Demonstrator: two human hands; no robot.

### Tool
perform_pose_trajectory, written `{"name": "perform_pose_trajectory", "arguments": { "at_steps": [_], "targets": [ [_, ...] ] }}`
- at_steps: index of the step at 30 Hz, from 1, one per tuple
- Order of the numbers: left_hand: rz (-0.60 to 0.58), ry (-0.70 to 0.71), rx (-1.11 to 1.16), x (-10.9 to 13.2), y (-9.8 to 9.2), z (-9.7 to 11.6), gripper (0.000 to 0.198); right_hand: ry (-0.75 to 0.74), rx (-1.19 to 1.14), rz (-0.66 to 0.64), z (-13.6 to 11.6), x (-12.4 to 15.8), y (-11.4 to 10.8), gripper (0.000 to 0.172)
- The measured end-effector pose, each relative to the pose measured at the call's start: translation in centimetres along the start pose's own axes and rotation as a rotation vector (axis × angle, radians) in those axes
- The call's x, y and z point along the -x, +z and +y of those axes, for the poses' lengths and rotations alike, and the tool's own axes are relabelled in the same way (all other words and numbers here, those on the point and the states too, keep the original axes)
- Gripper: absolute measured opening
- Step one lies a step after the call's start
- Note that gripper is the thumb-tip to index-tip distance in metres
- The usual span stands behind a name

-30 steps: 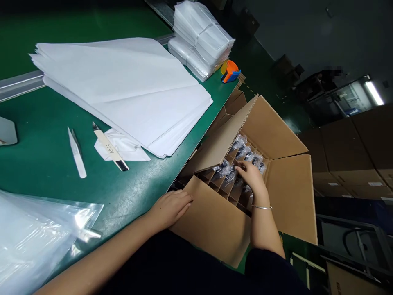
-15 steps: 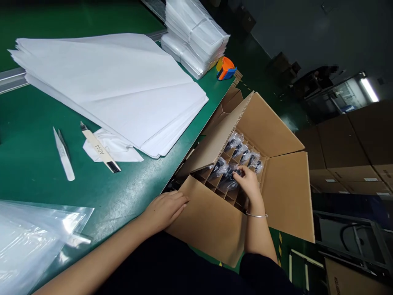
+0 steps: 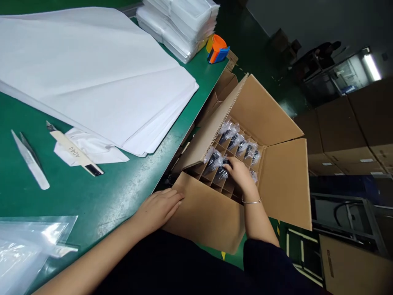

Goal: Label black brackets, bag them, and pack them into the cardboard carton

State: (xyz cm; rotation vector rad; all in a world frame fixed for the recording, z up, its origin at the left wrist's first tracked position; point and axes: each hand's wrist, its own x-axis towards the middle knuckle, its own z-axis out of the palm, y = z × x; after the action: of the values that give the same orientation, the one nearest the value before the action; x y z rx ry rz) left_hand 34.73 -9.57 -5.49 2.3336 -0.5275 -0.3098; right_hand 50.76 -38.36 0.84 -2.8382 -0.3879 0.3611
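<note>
An open cardboard box (image 3: 284, 176) with cardboard dividers stands beside the green table. Several dark items in clear plastic wrap (image 3: 213, 159) sit in its compartments. My right hand (image 3: 238, 170), with a bracelet at the wrist, reaches into the box, its fingers closed on a wrapped dark item (image 3: 223, 171) in a compartment next to another wrapped one. My left hand (image 3: 162, 207) lies with its fingers stretched over the table edge and the near flap of the box.
On the green table (image 3: 129, 184) lie white sheets (image 3: 101, 82), tweezers (image 3: 30, 162), a knife marked A044 (image 3: 75, 152), bundled plastic bags (image 3: 181, 26), an orange-and-blue tape dispenser (image 3: 217, 50) and clear plastic (image 3: 27, 246). Stacked cartons (image 3: 353, 135) stand at the right.
The wrapped item at my right hand has gone lower into its compartment, and the hand has moved slightly left. The view has shifted; my left hand stays on the flap.
</note>
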Motion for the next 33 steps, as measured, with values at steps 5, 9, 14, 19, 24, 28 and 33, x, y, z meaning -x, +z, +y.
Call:
{"name": "perform_pose_trajectory", "arguments": {
  "at_steps": [5,9,14,19,24,28,33],
  "targets": [
    [0.013,0.015,0.008,0.0,0.2,-0.1,0.027,0.132,0.098,0.034,2.6,1.2,-0.6,0.028],
    [0.042,0.019,0.017,0.0,0.4,-0.3,0.028,0.179,0.184,-0.022,3.2,0.9,0.7,0.022],
    [0.089,0.022,0.033,0.1,0.6,-0.4,0.028,0.145,0.244,-0.074,2.1,-0.3,1.6,0.010],
    [0.067,0.029,0.027,0.1,0.4,-0.3,0.027,0.117,0.240,0.019,2.5,1.8,-3.4,0.015],
    [0.069,0.030,0.030,0.0,0.0,-0.1,0.027,0.076,0.110,0.146,3.2,3.2,-6.2,0.021],
    [0.071,0.030,0.032,0.0,0.1,-0.2,0.027,0.067,0.090,0.076,2.5,2.3,-3.3,0.019],
    [0.071,0.038,0.024,0.1,0.3,-0.2,0.028,0.110,0.097,0.008,3.5,2.1,-0.8,0.026]
  ]
}}
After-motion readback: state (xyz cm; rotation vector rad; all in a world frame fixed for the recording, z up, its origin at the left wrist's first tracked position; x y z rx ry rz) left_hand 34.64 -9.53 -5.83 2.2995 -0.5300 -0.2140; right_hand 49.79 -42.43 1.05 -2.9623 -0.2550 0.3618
